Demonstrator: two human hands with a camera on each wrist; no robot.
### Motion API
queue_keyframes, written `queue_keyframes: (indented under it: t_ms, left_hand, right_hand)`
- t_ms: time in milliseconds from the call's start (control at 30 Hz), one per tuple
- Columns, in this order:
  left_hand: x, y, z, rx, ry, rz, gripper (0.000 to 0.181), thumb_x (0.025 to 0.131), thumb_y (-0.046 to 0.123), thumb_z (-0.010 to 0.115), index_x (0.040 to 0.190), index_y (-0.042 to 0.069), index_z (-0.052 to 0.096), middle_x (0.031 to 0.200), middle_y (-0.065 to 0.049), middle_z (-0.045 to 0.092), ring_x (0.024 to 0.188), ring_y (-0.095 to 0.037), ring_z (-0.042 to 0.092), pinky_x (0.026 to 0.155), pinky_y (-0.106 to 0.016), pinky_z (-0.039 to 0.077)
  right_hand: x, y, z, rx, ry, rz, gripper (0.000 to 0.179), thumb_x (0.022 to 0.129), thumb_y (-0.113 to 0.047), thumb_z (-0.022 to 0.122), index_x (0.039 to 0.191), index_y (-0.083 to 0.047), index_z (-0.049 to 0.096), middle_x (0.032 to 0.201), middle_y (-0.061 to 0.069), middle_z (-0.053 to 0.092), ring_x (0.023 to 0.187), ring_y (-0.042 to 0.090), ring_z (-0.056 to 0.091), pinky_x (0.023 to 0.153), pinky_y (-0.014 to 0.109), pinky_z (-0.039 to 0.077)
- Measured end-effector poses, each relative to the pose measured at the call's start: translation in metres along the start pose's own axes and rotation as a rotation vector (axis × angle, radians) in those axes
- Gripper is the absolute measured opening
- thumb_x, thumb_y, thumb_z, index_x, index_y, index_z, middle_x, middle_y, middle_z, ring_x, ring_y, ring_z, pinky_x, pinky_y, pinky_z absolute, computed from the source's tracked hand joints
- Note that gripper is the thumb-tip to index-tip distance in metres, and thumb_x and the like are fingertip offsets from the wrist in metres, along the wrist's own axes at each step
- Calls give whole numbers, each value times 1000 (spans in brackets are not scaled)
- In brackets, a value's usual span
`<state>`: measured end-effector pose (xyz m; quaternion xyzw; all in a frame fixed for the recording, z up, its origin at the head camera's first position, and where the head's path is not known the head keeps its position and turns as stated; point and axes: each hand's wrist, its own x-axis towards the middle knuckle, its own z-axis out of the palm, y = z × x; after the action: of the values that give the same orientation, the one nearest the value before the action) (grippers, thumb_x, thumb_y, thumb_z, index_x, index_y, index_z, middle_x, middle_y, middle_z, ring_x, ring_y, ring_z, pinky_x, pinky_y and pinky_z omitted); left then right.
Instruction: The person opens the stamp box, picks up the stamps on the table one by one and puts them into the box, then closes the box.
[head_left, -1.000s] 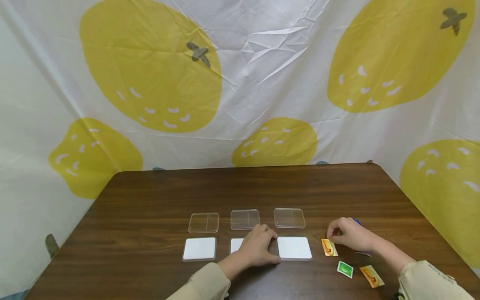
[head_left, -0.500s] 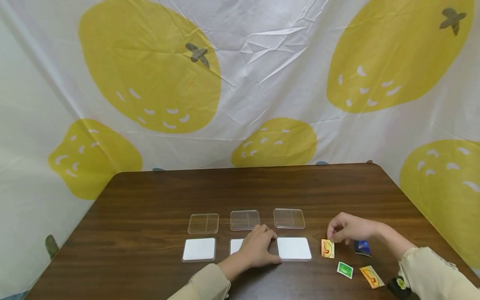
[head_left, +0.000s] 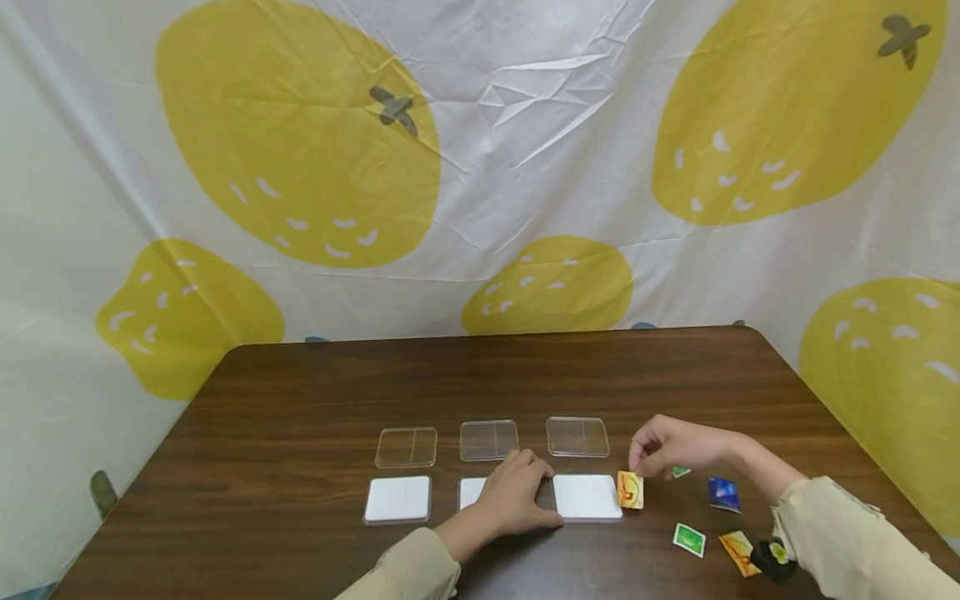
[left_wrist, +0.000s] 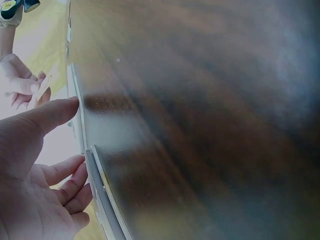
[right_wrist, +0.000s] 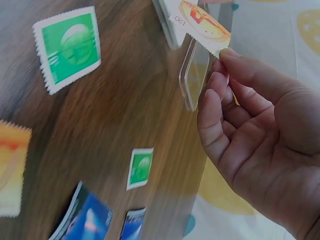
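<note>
With thumb and fingertip, my right hand (head_left: 682,443) pinches an orange-yellow postage stamp (head_left: 631,490) by its edge. The stamp, with toothed edges and a printed 120 in the right wrist view, overlaps the right end of a clear plastic case holding a white card (head_left: 587,497). Spread beside that case's left side, my left hand (head_left: 513,493) has its thumb at the near corner and fingers near the far one. It partly hides the middle white card (head_left: 470,492). A third white card (head_left: 397,500) lies left of it.
Behind the cards lie three clear lids (head_left: 406,447) in a row. Right of them are a green stamp (head_left: 689,540), another green stamp (right_wrist: 140,168), blue stamps (right_wrist: 92,217) and a second orange stamp (head_left: 738,552), partly covered by the right wrist's camera.
My right hand has moved left with the orange stamp, from beside the blue stamps to the right case's edge, uncovering a green stamp and a blue one. The left hand stays put.
</note>
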<state>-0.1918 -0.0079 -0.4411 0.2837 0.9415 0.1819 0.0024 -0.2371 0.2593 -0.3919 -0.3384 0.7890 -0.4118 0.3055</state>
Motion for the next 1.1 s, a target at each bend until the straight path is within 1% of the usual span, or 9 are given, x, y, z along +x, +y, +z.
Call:
queue_keyframes:
  t_ms: [133,233,400,500,633,733,833,967,1100]
  left_hand:
    - [0,0,0,0,4,2,50,64,42,77,101,11,63,90,2,53,82,-10,44,68,-21,39]
    - [0,1,-1,-2,4,2,50,64,42,77,101,11,63,90,2,53,82,-10,44,67,-21,38]
    - [0,1,-2,-9,5,-3,50,63,41,78,100,11,63,88,3,51,82,-10,44,67,-20,38]
    - [-1,1,-2,-13,6,-7,50,63,41,78,100,11,63,88,4,51,82,-10,43,66,-20,37]
    - [-1,1,-1,-3,9,-7,50,63,42,78,100,12,63,89,5,51,82,-10,43,66,-19,37]
    - [-1,1,-1,9,13,-3,50,62,43,78,100,13,64,89,5,52,82,-9,44,67,-19,38]
    - [-1,2,-1,14,16,0,50,62,43,78,99,13,64,89,5,52,82,-9,44,67,-19,38]
    - [-1,2,-2,19,13,-4,51,62,44,78,100,13,63,89,5,52,82,-9,44,67,-20,38]
    - [-1,1,-2,20,10,-6,51,63,44,77,100,13,63,90,5,52,83,-9,44,67,-20,38]
  right_hand:
    - [11,-4,4,9,-8,24,11,85,-6,57,84,4,63,69,-5,51,56,2,43,47,19,38]
    - [20,-7,8,9,-8,39,11,84,-5,58,84,4,63,69,-5,52,56,2,43,48,18,37]
    - [37,-13,16,17,-1,68,11,83,-5,59,84,5,63,69,-4,52,60,3,45,51,18,40]
    - [47,-13,20,28,-11,79,11,83,-5,59,84,6,63,70,-5,52,61,3,45,51,17,39]
    - [58,-9,24,13,-17,90,10,82,-2,58,84,7,62,70,-4,54,61,3,46,50,17,38]
    - [63,-6,28,-11,7,90,8,80,0,58,82,7,62,69,-4,55,58,3,46,48,16,37]
    - [64,-8,32,-42,49,78,6,78,1,59,80,7,62,66,-4,56,52,2,44,44,15,35]
    - [64,-12,36,-92,104,41,5,74,3,61,76,6,63,63,-3,57,47,0,40,41,14,33]
    - [63,-10,38,-124,144,-5,4,74,0,61,73,3,64,62,-4,57,45,0,39,39,15,33]
